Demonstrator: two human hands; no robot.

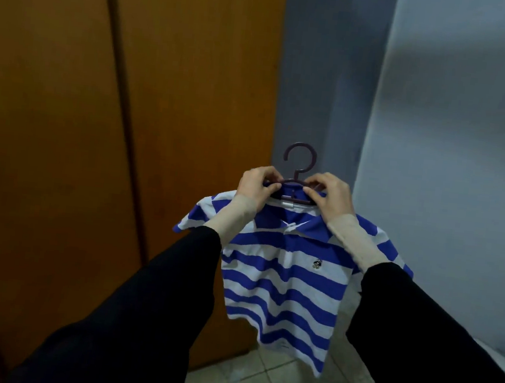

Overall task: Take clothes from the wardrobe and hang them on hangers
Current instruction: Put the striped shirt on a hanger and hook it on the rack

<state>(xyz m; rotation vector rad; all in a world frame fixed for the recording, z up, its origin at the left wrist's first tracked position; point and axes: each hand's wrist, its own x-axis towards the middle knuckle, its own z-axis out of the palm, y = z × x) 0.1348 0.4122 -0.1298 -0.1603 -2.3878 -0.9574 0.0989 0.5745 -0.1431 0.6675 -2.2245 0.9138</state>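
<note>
Both hands pinch one dark hanger (pixel 296 182) at the collar of one blue-and-white striped polo (pixel 282 285): left hand (pixel 256 185) on its left shoulder, right hand (pixel 330 196) on its right. One small chest emblem (pixel 317 263) and one white neck label (pixel 287 202) show, their writing unreadable. Polo hangs before the wardrobe (pixel 94 143).

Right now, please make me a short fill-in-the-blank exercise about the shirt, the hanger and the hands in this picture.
1. The shirt has blue and ____ stripes.
2. The hook of the hanger points ____.
3. The left hand and the right hand both hold the shirt at its ____.
4. The wooden wardrobe doors are ____.

Missing words: white; up; collar; closed
</note>
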